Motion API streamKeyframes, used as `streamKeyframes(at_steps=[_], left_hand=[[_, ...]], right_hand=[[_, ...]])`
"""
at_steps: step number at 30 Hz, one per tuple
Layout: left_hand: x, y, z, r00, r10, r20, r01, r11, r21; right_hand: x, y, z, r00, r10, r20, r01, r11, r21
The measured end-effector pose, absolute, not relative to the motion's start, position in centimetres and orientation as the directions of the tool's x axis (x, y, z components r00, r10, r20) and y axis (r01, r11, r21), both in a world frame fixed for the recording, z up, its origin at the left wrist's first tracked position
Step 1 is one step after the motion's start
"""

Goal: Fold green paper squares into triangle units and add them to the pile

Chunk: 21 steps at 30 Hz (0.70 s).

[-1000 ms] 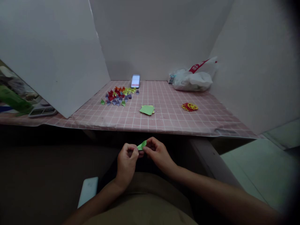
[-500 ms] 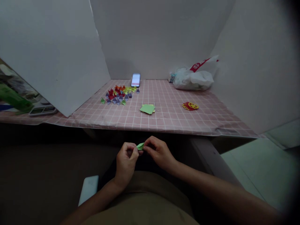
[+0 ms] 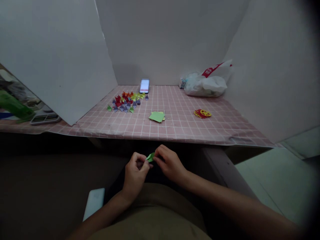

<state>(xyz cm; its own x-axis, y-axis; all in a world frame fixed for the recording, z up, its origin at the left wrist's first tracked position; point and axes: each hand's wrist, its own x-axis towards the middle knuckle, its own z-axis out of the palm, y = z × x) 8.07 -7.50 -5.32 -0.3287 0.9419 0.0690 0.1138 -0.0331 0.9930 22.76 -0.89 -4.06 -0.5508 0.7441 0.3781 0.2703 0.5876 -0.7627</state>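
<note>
Below the table's front edge, over my lap, both hands pinch one small folded green paper piece (image 3: 150, 157). My left hand (image 3: 135, 175) grips its left end with curled fingers. My right hand (image 3: 168, 164) pinches its right end between thumb and fingertips. Most of the paper is hidden by my fingers. On the pink checked tablecloth (image 3: 175, 128) lie a small stack of green and yellow paper squares (image 3: 157, 116) and a cluster of several folded paper pieces (image 3: 127, 101) in red, purple, yellow and green.
A phone (image 3: 144, 85) leans against the back board. A white plastic bag (image 3: 205, 83) sits at the back right, and a red and yellow paper cutout (image 3: 202, 113) lies in front of it. White boards wall in the table. A calculator (image 3: 45, 118) lies at the left.
The visible green paper has shrunk between my fingers as they pressed it. Both hands stayed in about the same place over my lap.
</note>
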Motion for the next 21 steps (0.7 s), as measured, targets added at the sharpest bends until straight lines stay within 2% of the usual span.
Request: streamKeyframes(at_steps=[6, 9, 12, 15, 18, 21], left_hand=[[8.16, -7.33, -5.33, -0.249, 0.968, -0.004, 0.042, 0.015, 0.999], [8.19, -7.18, -5.14, -0.249, 0.968, -0.045, -0.001, 0.046, 0.999], [8.13, -7.00, -4.91, -0.277, 0.956, -0.095, -0.091, 0.073, 0.993], [8.19, -6.94, -4.75, -0.315, 0.944, -0.098, -0.133, 0.058, 0.989], [8.45, -7.05, -4.65, -0.314, 0.946, -0.084, -0.137, 0.043, 0.990], [8.72, -7.17, -4.60, -0.304, 0.950, -0.079, -0.131, 0.041, 0.991]], right_hand=[[22.97, -0.67, -4.31, -0.618, 0.691, 0.375, 0.264, 0.632, -0.728], [22.88, -0.73, -4.32, -0.592, 0.716, 0.370, 0.241, 0.596, -0.766], [22.63, -0.88, -4.44, -0.468, 0.823, 0.323, 0.167, 0.441, -0.882], [22.35, -0.96, -4.66, -0.375, 0.910, 0.176, 0.055, 0.211, -0.976], [22.19, -0.99, -4.79, -0.398, 0.915, 0.060, 0.028, 0.078, -0.997], [22.12, -1.06, -4.83, -0.420, 0.907, 0.011, -0.005, 0.010, -1.000]])
